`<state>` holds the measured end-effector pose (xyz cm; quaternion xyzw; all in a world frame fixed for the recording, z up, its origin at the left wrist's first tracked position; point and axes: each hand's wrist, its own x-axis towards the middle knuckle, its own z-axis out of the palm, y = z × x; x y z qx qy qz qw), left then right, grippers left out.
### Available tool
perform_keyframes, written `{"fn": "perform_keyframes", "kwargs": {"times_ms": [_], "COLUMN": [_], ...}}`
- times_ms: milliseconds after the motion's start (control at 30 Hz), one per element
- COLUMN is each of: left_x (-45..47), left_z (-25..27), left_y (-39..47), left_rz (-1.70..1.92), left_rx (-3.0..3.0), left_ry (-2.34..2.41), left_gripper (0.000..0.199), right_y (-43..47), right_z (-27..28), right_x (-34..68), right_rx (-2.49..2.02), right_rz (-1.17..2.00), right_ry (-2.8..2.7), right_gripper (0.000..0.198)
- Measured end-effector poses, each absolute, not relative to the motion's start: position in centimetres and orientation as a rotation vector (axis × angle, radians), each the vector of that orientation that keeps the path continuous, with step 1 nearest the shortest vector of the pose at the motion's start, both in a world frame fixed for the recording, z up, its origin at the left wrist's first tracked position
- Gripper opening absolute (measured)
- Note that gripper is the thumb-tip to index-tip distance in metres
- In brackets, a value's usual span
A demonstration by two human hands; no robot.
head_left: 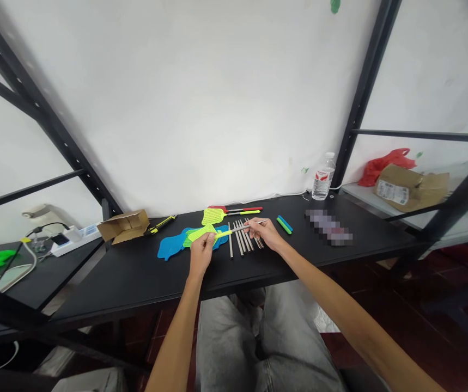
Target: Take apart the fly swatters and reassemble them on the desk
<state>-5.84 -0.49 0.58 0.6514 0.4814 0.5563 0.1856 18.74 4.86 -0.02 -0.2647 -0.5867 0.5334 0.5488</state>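
Observation:
My left hand [202,249] is closed on a yellow-green fly swatter head [222,234] by its neck. Fingers of my right hand [261,231] pinch a thin metal rod [242,227], whose left end meets the swatter's neck; whether it sits inside the neck I cannot tell. Under and beside my left hand lie blue swatter heads [170,247] and a green one. Several loose metal tubes [239,239] lie side by side below the rod. To the right of my right hand are a blue and a green handle [285,225].
Behind my hands lie a yellow-green swatter [213,216] and a red-handled one [252,209]. An open cardboard box [125,227] and a yellow-black cutter [162,224] are on the left. A water bottle [322,178] stands at the back right of the black table [135,277], near a blurred patch.

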Motion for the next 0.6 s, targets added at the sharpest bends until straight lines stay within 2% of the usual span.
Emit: {"fn": "perform_keyframes", "kwargs": {"times_ms": [233, 400, 600], "left_x": [-5.7, -6.1, -6.2], "left_z": [0.6, 0.4, 0.0], "left_y": [-0.3, -0.3, -0.5], "left_rz": [1.566, 1.734, 1.770], "left_rx": [1.788, 1.599, 1.490], "left_ry": [1.342, 1.389, 1.324], "left_gripper": [0.039, 0.037, 0.038], "right_y": [4.3, 4.8, 4.8], "right_z": [0.1, -0.1, -1.1], "right_x": [17.8, 18.5, 18.3], "right_rx": [-0.589, -0.663, -0.793], "right_rz": [1.269, 1.146, 0.912], "right_ry": [-1.429, -1.290, -1.593], "right_gripper": [0.039, 0.039, 0.033]}}
